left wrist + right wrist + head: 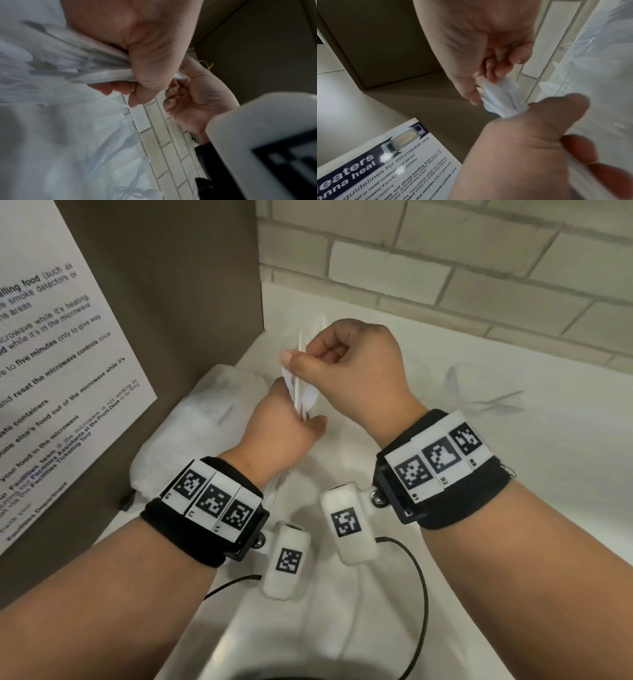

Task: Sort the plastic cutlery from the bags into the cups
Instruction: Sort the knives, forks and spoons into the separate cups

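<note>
The left hand (pixel 289 422) grips a bundle of white plastic cutlery (pixel 303 395) above the worktop (pixel 513 474). The right hand (pixel 349 368), at its 1 o'clock, pinches the bundle's upper ends. A cutlery bag (pixel 205 419) lies at 9 o'clock.

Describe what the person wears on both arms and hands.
Both forearms are bare, with no sleeves and no gloves. The left wrist and the right wrist each carry a black band topped by three white plates with black square codes. A white pod with its own code hangs under each band, trailing a thin dark cable.
</note>
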Available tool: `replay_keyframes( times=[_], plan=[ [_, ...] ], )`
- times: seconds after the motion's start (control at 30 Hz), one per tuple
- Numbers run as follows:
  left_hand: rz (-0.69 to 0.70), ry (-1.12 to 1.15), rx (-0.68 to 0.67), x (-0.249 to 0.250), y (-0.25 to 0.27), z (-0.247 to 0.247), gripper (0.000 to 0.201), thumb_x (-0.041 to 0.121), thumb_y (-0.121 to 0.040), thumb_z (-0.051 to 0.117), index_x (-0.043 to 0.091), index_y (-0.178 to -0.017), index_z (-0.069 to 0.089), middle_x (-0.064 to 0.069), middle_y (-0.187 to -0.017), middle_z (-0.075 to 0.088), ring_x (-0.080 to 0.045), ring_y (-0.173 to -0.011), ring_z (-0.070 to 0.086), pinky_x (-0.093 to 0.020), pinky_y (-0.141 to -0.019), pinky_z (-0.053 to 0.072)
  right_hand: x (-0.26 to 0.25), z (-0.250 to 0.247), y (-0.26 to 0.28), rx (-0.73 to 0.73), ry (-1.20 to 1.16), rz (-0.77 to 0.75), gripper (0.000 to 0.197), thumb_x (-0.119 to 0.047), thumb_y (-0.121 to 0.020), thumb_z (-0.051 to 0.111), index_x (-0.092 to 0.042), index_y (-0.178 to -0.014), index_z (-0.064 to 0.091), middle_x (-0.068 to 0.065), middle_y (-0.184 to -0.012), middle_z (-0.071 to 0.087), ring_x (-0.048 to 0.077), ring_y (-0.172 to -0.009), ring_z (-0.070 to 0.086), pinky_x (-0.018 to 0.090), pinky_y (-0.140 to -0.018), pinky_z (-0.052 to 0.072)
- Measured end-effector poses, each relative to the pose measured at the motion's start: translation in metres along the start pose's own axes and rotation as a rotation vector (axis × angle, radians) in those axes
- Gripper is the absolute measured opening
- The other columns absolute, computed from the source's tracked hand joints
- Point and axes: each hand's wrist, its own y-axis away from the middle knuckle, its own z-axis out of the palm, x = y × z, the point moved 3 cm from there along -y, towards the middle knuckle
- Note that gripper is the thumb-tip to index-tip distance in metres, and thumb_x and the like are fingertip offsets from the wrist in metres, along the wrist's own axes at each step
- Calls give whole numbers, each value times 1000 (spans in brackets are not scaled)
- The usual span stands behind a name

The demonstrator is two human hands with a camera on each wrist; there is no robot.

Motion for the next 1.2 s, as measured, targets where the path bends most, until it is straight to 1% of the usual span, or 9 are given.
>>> replay_keyframes(
  times=[0.23, 0.33, 0.47, 0.53, 0.6, 0.7, 0.97, 1.1, 1.2],
  plan=[
    [-10, 12, 17, 0, 1, 2, 37, 22, -78, 69, 16, -111, 52, 3, -74, 58, -13, -64, 59, -17, -52, 42, 0, -6, -5, 137, -58, -44, 25, -23, -86, 65, -5, -70, 62, -10, -53, 46, 7, -50, 43, 15, -52, 34],
    [11, -6, 6, -2, 6, 5, 26, 18, -80, 68, 18, -101, 51, 8, -70, 54, -5, -60, 53, -5, -45, 34, -8, -16, -7, 259, -195, -63, 24, -24, -93, 56, -18, -71, 49, -10, -55, 52, 3, -50, 48, 19, -55, 42],
    [-1, 26, -25, -8, 10, 9, 23, 18, -82, 69, 22, -96, 50, 12, -71, 53, -4, -64, 52, -4, -52, 36, -26, -45, -11, 379, -601, -70, 17, -19, -104, 31, -16, -90, 40, 0, -49, 55, 21, -43, 58, 33, -47, 53],
    [-9, 34, -40, -9, 11, 10, 24, 23, -82, 71, 22, -93, 49, 10, -71, 54, -8, -64, 54, -13, -58, 42, -30, -54, -13, 324, -703, -72, 21, -17, -104, 29, -12, -88, 42, -3, -46, 43, 17, -38, 45, 25, -42, 46],
    [-31, 68, -47, -10, 10, 10, 25, 27, -81, 73, 24, -89, 49, 4, -69, 57, -11, -57, 56, -24, -57, 49, -28, -53, -17, 226, -440, -59, 22, -28, -98, 45, -14, -80, 45, -1, -54, 41, 15, -43, 38, 25, -46, 37],
    [-22, 55, -27, -8, 10, 9, 29, 32, -80, 74, 23, -94, 51, 2, -67, 60, -6, -50, 56, -18, -52, 45, -12, -33, -12, -35, -58, 30, 28, -35, -83, 72, -20, -66, 55, -13, -48, 48, 1, -40, 44, 18, -46, 38],
    [-36, 190, 20, 2, 13, 7, 50, 26, -73, 82, 19, -114, 55, -3, -77, 64, -16, -62, 64, -38, -59, 58, 6, -19, 0, -188, 1, 38, 26, -20, -74, 79, -23, -96, 66, -13, -72, 56, 7, -66, 56, 17, -61, 44],
    [-12, 292, -5, 4, 15, 9, 42, 12, -72, 82, 16, -106, 58, 1, -66, 61, -8, -49, 55, -26, -45, 48, 7, -21, 0, -209, 10, 50, 17, -14, -81, 70, -22, -95, 62, -12, -74, 55, -2, -53, 50, 7, -44, 35],
    [-8, 315, 30, 0, 11, 7, 64, 17, -69, 84, 18, -123, 51, 9, -77, 60, -1, -58, 55, -18, -55, 44, 8, -21, 0, -188, 22, 65, 11, -10, -86, 61, -19, -88, 66, -12, -78, 61, -1, -62, 54, 9, -50, 42]
  ],
)
